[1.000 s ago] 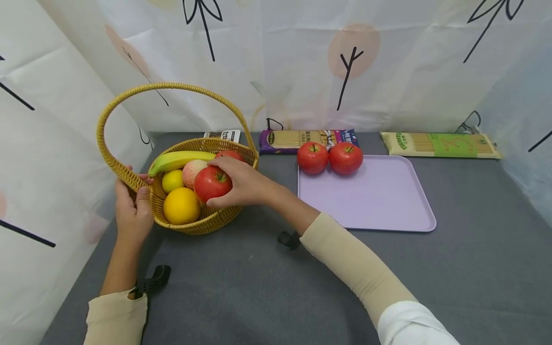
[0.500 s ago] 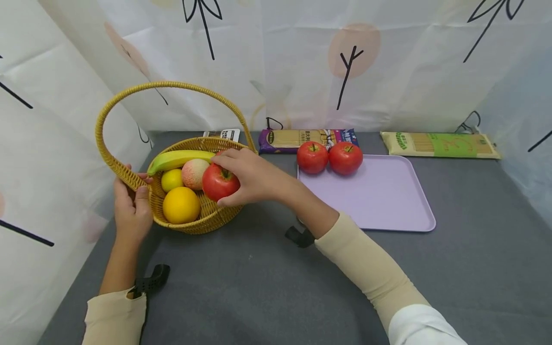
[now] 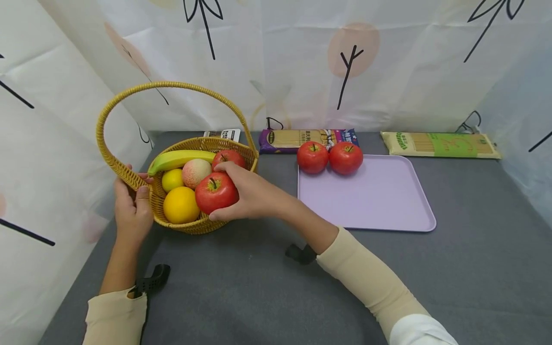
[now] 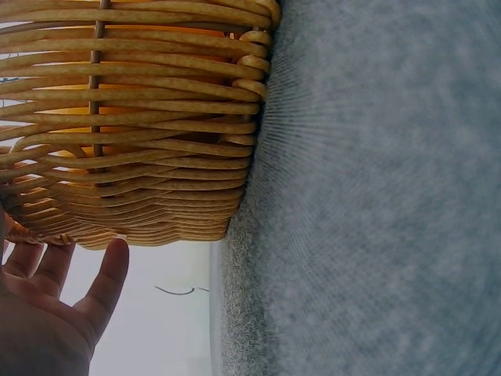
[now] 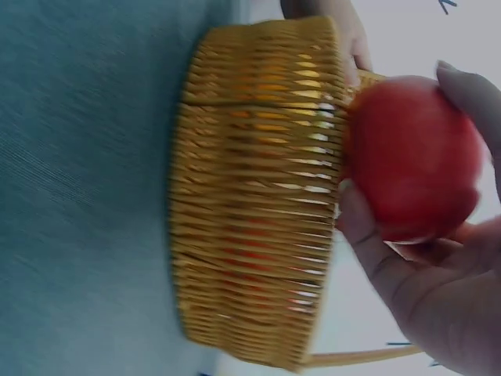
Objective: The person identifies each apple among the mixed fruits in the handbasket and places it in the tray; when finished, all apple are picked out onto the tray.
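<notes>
In the head view, a yellow wicker basket [image 3: 215, 225] with a tall hoop handle [image 3: 172, 85] stands at the left of the table. My left hand [image 3: 132, 211] grips its left side at the handle's base, thumb inside the rim, fingers outside. My right hand [image 3: 252, 191] holds a red apple [image 3: 217, 193] over the basket's near right part, thumb and fingers round its sides. Inside lie a banana [image 3: 181, 159], a lemon-like yellow fruit [image 3: 172, 179], a peach [image 3: 196, 172], an orange [image 3: 181, 205] and another red apple [image 3: 228, 158]. In the right wrist view the held apple [image 5: 415, 157] overlaps the basket rim.
A lilac tray [image 3: 375, 201] lies right of the basket, with two red apples, the left one [image 3: 312, 157] and the right one [image 3: 346, 158], at its far left corner. Noodle packets, one purple [image 3: 297, 140] and one green [image 3: 444, 144], lie along the back by the curtain [image 3: 293, 57].
My right hand, still holding the apple, first shifted slightly right, then came nearer to me and a little left. The apple behind it in the basket now shows more. My left hand stays put.
</notes>
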